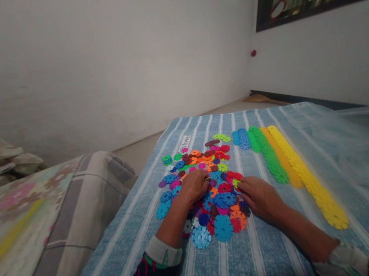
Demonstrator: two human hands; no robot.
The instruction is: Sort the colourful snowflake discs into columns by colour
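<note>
A pile of toothed plastic discs in mixed colours lies on the striped cloth, with a large blue disc (pixel 223 228) and a light blue disc (pixel 200 237) at its near edge. My left hand (pixel 194 187) is over the middle of the pile, fingers bent together; a small yellowish bit shows at the fingertips, too small to name. At the pile's right side, my right hand (pixel 258 196) pinches a yellow-green disc (pixel 236 183) between thumb and fingers. Red and orange discs lie around both hands.
Overlapping discs form a yellow row (pixel 305 179), an orange row (pixel 286 164), a green row (pixel 269 157) and a short blue row (pixel 244 139) right of the pile. A clear plastic container (pixel 367 141) stands far right. Left is a bed (pixel 84 191) with patterned covers.
</note>
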